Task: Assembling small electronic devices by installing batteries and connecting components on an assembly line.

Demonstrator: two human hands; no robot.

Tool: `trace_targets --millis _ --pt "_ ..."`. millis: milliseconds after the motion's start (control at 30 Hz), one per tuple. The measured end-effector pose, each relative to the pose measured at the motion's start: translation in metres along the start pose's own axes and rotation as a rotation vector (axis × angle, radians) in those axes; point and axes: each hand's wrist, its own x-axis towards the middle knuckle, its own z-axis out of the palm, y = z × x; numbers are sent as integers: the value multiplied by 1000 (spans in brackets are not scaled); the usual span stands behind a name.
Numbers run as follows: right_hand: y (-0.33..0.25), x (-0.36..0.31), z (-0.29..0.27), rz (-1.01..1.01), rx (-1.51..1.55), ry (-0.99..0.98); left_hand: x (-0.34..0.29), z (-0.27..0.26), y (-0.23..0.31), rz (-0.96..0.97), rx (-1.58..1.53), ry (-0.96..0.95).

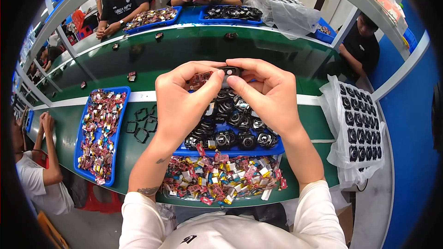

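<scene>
Above the table, my left hand (182,97) and my right hand (272,92) pinch a small black watch-like case (234,71) between thumbs and fingers. A red circuit board (198,80) sticks out beside the case, against my left fingers; whether it is joined to the case is hidden. Under my hands, a blue tray (240,152) holds several round-faced black watch cases (225,139). Nearer to me lies a heap of red circuit boards with white and yellow parts (226,177).
Left stands a blue tray (126,110) of similar boards, beside black square frames (138,127). Right is a white-wrapped tray (380,150) of black cases. A green belt (184,55) carries scattered pieces. Metal posts (401,74) frame the bench; co-workers sit around it.
</scene>
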Motion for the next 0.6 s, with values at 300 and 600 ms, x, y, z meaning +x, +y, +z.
trace_targets --millis 300,600 --pt "0 -7 9 -66 5 108 -4 4 1 -12 -32 39" --pt "-7 -2 -2 68 107 155 -9 1 11 63 -88 -13"
